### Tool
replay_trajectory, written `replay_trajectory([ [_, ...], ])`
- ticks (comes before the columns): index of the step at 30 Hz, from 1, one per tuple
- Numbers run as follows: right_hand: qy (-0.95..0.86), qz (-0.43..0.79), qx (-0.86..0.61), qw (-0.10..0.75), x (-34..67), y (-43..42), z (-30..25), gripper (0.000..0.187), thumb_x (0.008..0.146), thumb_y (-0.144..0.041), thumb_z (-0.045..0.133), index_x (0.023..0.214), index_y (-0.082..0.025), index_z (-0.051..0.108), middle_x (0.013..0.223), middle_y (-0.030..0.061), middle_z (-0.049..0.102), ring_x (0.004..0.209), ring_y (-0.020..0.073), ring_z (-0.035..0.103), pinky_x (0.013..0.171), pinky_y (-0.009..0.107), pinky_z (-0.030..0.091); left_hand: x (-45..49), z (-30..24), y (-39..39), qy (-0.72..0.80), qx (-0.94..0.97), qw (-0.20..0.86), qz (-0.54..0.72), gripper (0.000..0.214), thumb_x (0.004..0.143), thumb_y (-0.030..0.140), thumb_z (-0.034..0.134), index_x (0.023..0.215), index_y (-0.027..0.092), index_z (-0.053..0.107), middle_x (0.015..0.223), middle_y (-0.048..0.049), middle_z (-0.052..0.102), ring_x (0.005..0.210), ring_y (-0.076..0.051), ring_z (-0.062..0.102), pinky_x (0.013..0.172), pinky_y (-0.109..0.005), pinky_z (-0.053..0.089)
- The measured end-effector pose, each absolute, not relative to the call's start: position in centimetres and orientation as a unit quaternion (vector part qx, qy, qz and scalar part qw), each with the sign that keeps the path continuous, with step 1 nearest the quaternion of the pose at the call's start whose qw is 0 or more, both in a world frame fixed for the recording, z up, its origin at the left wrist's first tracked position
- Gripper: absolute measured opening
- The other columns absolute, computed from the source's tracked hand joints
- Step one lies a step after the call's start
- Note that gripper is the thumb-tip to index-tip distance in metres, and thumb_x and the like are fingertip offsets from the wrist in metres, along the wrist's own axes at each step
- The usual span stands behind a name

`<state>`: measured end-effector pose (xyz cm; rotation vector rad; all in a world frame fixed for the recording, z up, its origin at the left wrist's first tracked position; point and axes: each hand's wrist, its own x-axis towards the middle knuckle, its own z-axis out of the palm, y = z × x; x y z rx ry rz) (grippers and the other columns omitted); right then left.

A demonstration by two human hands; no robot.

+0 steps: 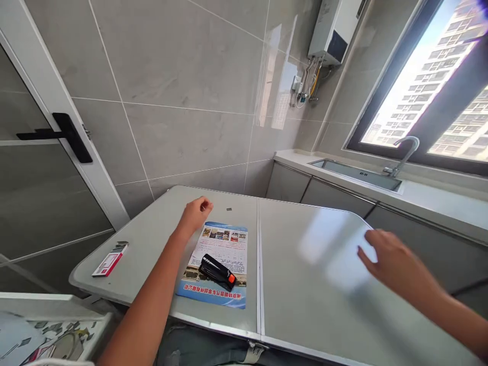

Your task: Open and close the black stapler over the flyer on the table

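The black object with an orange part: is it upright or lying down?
Lying down: the black object stretches lengthwise across the printed sheet, its long side against it.

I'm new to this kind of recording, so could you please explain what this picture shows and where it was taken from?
There is no machine here: these are a person's two bare hands, seen by a camera worn on that person's head, looking forward and down. On the table lies a printed sheet, with a black flashlight on it. Just beyond the sheet is a small dark piece; a red-and-white box lies at the left. The left hand, near the sheet's far edge, has curled fingers; whether they pinch something is unclear. The right hand is open, holding nothing visible.
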<state>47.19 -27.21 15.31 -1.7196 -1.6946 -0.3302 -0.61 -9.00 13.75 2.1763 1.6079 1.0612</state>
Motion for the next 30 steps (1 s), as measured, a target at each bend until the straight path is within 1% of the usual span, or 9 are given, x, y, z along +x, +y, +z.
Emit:
replay_trajectory([
  [2, -0.767, -0.077, -0.588, 0.246, 42.6, -26.4, 12.3, 0.021, 0.101, -0.034, 0.058, 0.081, -0.026, 0.056, 0.082, 0.0082, 0.059, 0.078, 0.0266, 0.060, 0.073, 0.044, 0.049, 1.1, 12.3, -5.8, 0.494, 0.817, 0.118, 0.273, 0.023, 0.099, 0.028, 0.048, 0.094, 0.017, 0.067, 0.099, -0.0080, 0.073, 0.090, -0.019, 0.063, 0.086, -0.030, 0.048],
  [3, -0.805, -0.043, -0.553, 0.210, 39.9, -26.1, 11.0, 0.015, 0.102, -0.030, 0.054, 0.087, -0.026, 0.055, 0.087, 0.0078, 0.059, 0.081, 0.0261, 0.060, 0.074, 0.043, 0.049, 1.9, 11.4, -4.7, 0.479, 0.831, 0.121, 0.253, 0.019, 0.097, 0.026, 0.052, 0.093, 0.017, 0.068, 0.101, -0.0083, 0.073, 0.095, -0.020, 0.063, 0.089, -0.031, 0.048],
  [9, -0.823, 0.191, -0.495, 0.202, 26.7, -26.1, 7.5, 0.004, 0.098, -0.022, 0.057, 0.101, -0.024, 0.055, 0.105, 0.0047, 0.062, 0.099, 0.0219, 0.061, 0.087, 0.036, 0.051, 4.1, 6.3, -3.3, 0.409, 0.889, 0.130, 0.162, 0.020, 0.099, 0.031, 0.060, 0.109, 0.018, 0.070, 0.118, -0.0085, 0.071, 0.114, -0.024, 0.060, 0.103, -0.036, 0.044],
  [14, -0.776, 0.306, -0.522, 0.176, 24.3, -26.1, 6.3, 0.037, 0.081, -0.027, 0.080, 0.110, -0.025, 0.056, 0.119, 0.0055, 0.058, 0.108, 0.0242, 0.060, 0.093, 0.037, 0.052, 3.7, 4.3, -3.9, 0.373, 0.913, 0.116, 0.115, 0.016, 0.101, 0.032, 0.059, 0.105, 0.019, 0.068, 0.110, -0.0071, 0.067, 0.106, -0.023, 0.059, 0.098, -0.036, 0.044],
  [18, -0.783, 0.287, -0.532, 0.147, 23.4, -25.5, 4.5, 0.057, 0.069, -0.030, 0.090, 0.114, -0.024, 0.057, 0.121, 0.0080, 0.056, 0.112, 0.0293, 0.058, 0.096, 0.041, 0.051, 3.2, 3.3, -4.1, 0.394, 0.907, 0.062, 0.134, 0.018, 0.103, 0.033, 0.058, 0.114, 0.020, 0.064, 0.123, -0.0091, 0.061, 0.113, -0.025, 0.056, 0.098, -0.039, 0.042],
  [20, -0.795, 0.260, -0.529, 0.143, 22.9, -24.9, 3.2, 0.056, 0.068, -0.031, 0.091, 0.113, -0.024, 0.058, 0.120, 0.0088, 0.057, 0.110, 0.0302, 0.058, 0.094, 0.042, 0.051, 3.2, 3.0, -4.1, 0.418, 0.896, 0.051, 0.139, 0.026, 0.102, 0.034, 0.060, 0.123, 0.020, 0.061, 0.126, -0.0099, 0.060, 0.116, -0.027, 0.054, 0.099, -0.041, 0.041],
  [22, -0.817, 0.219, -0.512, 0.150, 22.6, -24.2, 1.5, 0.050, 0.070, -0.033, 0.090, 0.108, -0.024, 0.059, 0.117, 0.0083, 0.058, 0.105, 0.0296, 0.058, 0.090, 0.041, 0.051, 3.4, 2.7, -4.0, 0.436, 0.889, 0.048, 0.135, 0.024, 0.102, 0.032, 0.059, 0.122, 0.018, 0.060, 0.123, -0.0101, 0.061, 0.114, -0.027, 0.055, 0.097, -0.042, 0.041],
  [25, -0.856, 0.132, -0.460, 0.198, 22.4, -23.3, -1.4, 0.045, 0.072, -0.039, 0.089, 0.102, -0.024, 0.058, 0.106, 0.0065, 0.059, 0.093, 0.0267, 0.057, 0.078, 0.036, 0.049, 3.6, 2.2, -3.9, 0.444, 0.884, 0.045, 0.137, 0.013, 0.105, 0.023, 0.050, 0.108, 0.018, 0.061, 0.115, -0.0091, 0.062, 0.106, -0.025, 0.057, 0.091, -0.040, 0.042],
  [30, -0.859, 0.014, -0.405, 0.313, 22.5, -22.5, -4.6, 0.042, 0.085, -0.055, 0.076, 0.104, -0.022, 0.059, 0.096, 0.0054, 0.058, 0.082, 0.0224, 0.050, 0.071, 0.032, 0.043, 3.5, 1.4, -3.4, 0.445, 0.875, 0.083, 0.172, 0.018, 0.108, 0.020, 0.041, 0.102, 0.021, 0.057, 0.106, -0.0054, 0.064, 0.095, -0.023, 0.057, 0.084, -0.038, 0.041],
])
